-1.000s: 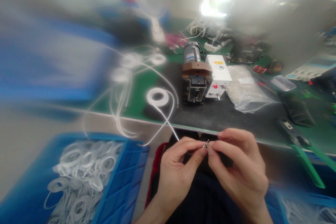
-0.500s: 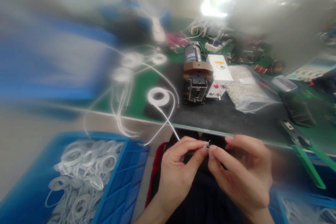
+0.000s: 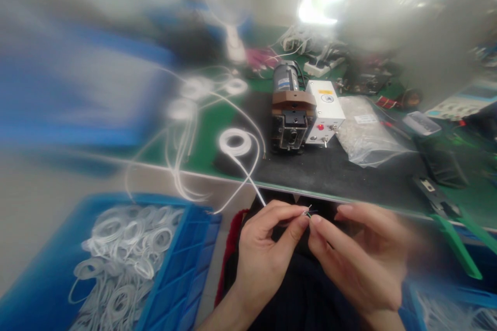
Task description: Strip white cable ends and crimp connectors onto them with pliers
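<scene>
A white cable (image 3: 255, 187) runs from a coil (image 3: 229, 151) at the table's front edge into my left hand (image 3: 264, 253). Thumb and forefinger of that hand are closed on the cable near its stripped end. Thin inner wires (image 3: 308, 213), one of them green, stick out past the fingertips; their exact number is too small to tell. My right hand (image 3: 355, 258) meets the left at these wires, its thumb and forefinger pinched on the green one. Its outer side is smeared by motion.
Behind the hands stand a motor-driven machine (image 3: 293, 114) and a white switch box (image 3: 324, 108). Right of them lie a clear bag (image 3: 368, 134) and green-handled pliers (image 3: 454, 248). A blue crate (image 3: 186, 248) with coiled cables is at lower left; another sits at lower right.
The outer part of my right hand has shifted slightly right and blurred. More of the thin wires, including the green one, shows between the fingertips. My left hand has barely moved.
</scene>
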`<state>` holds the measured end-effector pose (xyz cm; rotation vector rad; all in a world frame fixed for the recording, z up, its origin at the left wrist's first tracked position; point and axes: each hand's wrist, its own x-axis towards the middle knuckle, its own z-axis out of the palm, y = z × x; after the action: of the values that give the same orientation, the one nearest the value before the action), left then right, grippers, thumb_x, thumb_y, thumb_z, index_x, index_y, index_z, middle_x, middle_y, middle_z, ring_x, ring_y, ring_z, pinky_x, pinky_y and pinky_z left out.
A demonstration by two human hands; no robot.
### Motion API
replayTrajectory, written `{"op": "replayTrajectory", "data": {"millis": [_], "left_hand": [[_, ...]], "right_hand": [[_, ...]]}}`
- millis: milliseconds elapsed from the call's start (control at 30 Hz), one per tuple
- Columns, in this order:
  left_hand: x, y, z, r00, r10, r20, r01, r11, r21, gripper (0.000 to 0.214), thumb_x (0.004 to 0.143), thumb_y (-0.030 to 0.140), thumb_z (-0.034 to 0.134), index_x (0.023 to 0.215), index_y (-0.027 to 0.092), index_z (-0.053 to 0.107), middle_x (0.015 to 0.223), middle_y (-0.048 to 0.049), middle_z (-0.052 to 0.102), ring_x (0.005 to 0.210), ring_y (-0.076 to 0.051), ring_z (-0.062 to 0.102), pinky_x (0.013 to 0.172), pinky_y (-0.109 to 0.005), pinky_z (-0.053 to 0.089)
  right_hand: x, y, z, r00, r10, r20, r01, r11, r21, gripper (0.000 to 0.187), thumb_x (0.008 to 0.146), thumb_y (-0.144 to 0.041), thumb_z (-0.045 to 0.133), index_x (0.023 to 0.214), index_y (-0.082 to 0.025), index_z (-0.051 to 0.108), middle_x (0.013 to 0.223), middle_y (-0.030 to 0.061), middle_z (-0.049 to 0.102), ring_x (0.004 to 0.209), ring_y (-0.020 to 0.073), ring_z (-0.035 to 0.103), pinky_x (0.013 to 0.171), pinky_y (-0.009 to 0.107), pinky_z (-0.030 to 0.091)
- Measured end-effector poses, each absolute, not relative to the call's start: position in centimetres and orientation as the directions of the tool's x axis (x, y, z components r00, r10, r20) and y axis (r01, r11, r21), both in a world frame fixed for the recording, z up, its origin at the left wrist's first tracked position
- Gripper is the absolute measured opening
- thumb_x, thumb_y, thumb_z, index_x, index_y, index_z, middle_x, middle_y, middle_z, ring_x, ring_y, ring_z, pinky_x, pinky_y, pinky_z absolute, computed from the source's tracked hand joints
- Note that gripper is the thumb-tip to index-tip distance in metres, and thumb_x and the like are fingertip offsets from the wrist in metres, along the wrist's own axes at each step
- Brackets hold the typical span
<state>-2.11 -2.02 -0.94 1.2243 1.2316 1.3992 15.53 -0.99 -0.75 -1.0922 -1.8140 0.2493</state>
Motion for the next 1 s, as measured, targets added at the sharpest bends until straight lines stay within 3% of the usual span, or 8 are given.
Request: {"op": "replayTrajectory", "data": {"millis": [100,333,500,733,900,1000], "left_hand": [[-2.2,-2.1,-0.9,-0.116,0.989,0.094,-0.04,-0.099,0.994,0.012,0.1,0.019,0.079,0.107,0.026,0.085,0.098,-0.0019,0.079,0.09,-0.016,0.075,0.081,-0.024,0.058],[-2.2,-2.1,-0.9,-0.132,0.987,0.092,-0.095,-0.105,0.99,0.01,0.1,0.021,0.078,0.106,0.023,0.086,0.096,-0.0041,0.078,0.086,-0.017,0.075,0.077,-0.024,0.058],[-2.5,-2.0,-1.1,-0.122,0.988,0.091,-0.132,-0.107,0.985,0.01,0.101,0.02,0.078,0.105,0.023,0.087,0.093,-0.0033,0.077,0.083,-0.015,0.074,0.075,-0.022,0.058],[-3.2,-1.8,-0.8,-0.07,0.992,0.102,-0.116,-0.11,0.987,0.011,0.1,0.019,0.078,0.104,0.025,0.088,0.094,-0.0029,0.078,0.081,-0.014,0.073,0.072,-0.02,0.058],[-3.1,-1.8,-0.9,-0.042,0.989,0.138,-0.1,-0.142,0.985,0.012,0.101,0.016,0.078,0.106,0.024,0.086,0.099,-0.0037,0.079,0.09,-0.016,0.075,0.081,-0.024,0.059],[-3.2,-2.0,-1.1,-0.035,0.987,0.158,-0.067,-0.16,0.985,0.013,0.101,0.015,0.077,0.107,0.023,0.085,0.101,-0.0038,0.078,0.091,-0.016,0.075,0.083,-0.025,0.059]], "right_hand": [[14.9,-0.8,-0.2,-0.158,0.675,0.721,0.638,0.627,-0.447,0.04,0.085,-0.002,0.083,0.11,-0.033,0.08,0.114,0.0055,0.058,0.096,0.024,0.063,0.08,0.045,0.059],[14.0,-0.6,0.4,-0.218,0.673,0.707,0.502,0.699,-0.51,0.036,0.087,0.003,0.077,0.11,-0.025,0.074,0.088,0.0018,0.066,0.074,0.0174,0.064,0.059,0.033,0.056],[13.4,-0.6,0.3,-0.225,0.687,0.691,0.426,0.707,-0.565,0.037,0.086,0.006,0.076,0.109,-0.023,0.073,0.084,0.0028,0.071,0.071,0.0181,0.065,0.059,0.033,0.057],[14.5,-0.4,1.2,-0.189,0.875,0.446,0.257,0.483,-0.837,0.024,0.095,-0.006,0.075,0.111,-0.024,0.074,0.097,0.0041,0.071,0.088,0.0201,0.068,0.075,0.033,0.055],[14.8,0.5,2.2,-0.224,0.922,0.315,0.249,0.366,-0.897,0.022,0.099,-0.014,0.078,0.116,-0.026,0.075,0.098,0.001,0.07,0.087,0.0176,0.066,0.076,0.029,0.052],[14.5,1.0,2.5,-0.253,0.933,0.256,0.184,0.306,-0.934,0.01,0.104,-0.017,0.073,0.104,-0.026,0.077,0.096,0.0003,0.071,0.087,0.0164,0.066,0.077,0.028,0.051]]}}
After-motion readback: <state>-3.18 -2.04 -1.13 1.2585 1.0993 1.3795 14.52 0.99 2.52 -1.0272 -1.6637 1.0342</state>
